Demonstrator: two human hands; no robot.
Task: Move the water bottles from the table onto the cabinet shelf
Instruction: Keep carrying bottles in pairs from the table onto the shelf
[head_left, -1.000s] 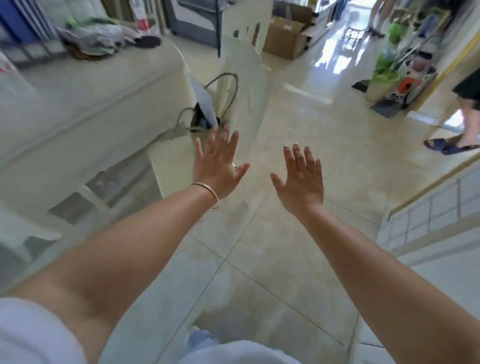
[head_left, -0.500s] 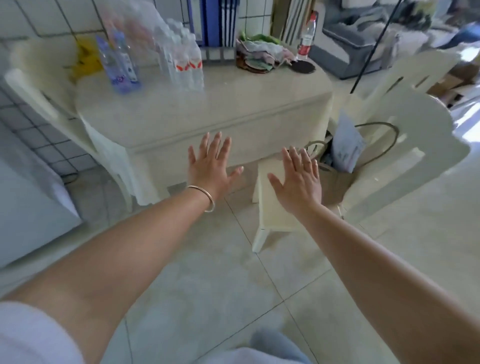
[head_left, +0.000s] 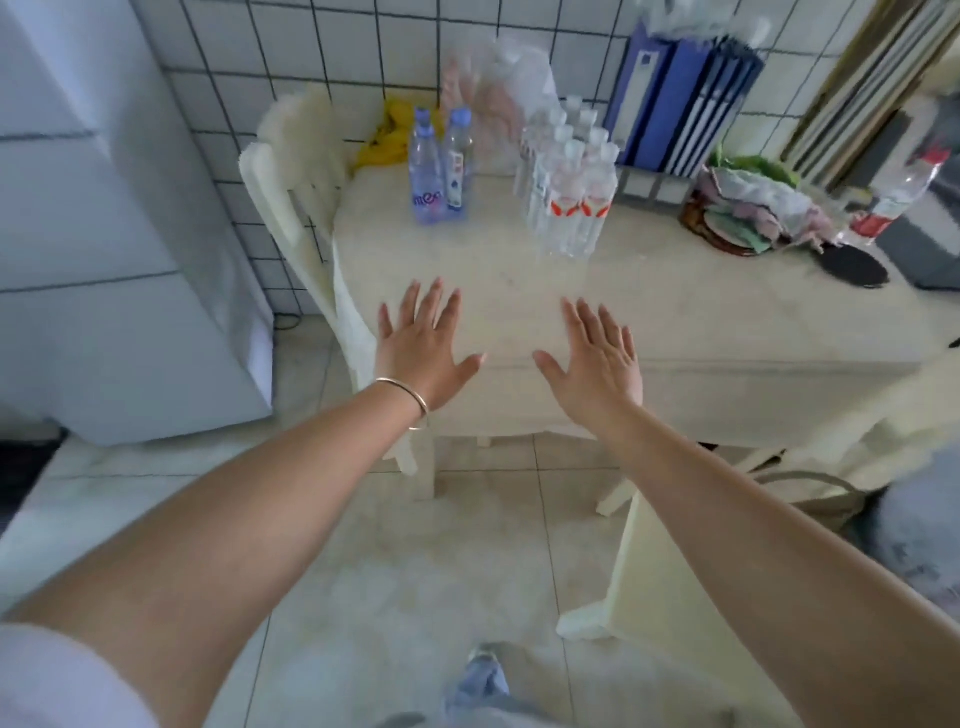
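The view has swung from the floor to the cream cloth-covered desk (head_left: 675, 312), where left hand (head_left: 423, 353) and right hand (head_left: 597, 364) hover flat-fingered and empty, short of the clear plastic water bottles (head_left: 569, 176), none yet lifted.

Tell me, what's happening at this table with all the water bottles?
A person is reaching toward the table with both hands empty and fingers spread; the left hand and the right hand hover near its front edge. Nothing has been picked up yet. Two blue-labelled bottles stand at the back left, and a tight cluster of clear bottles stands beside them to the right. One more bottle with a red label stands at the far right. The cabinet shelf is not in view.
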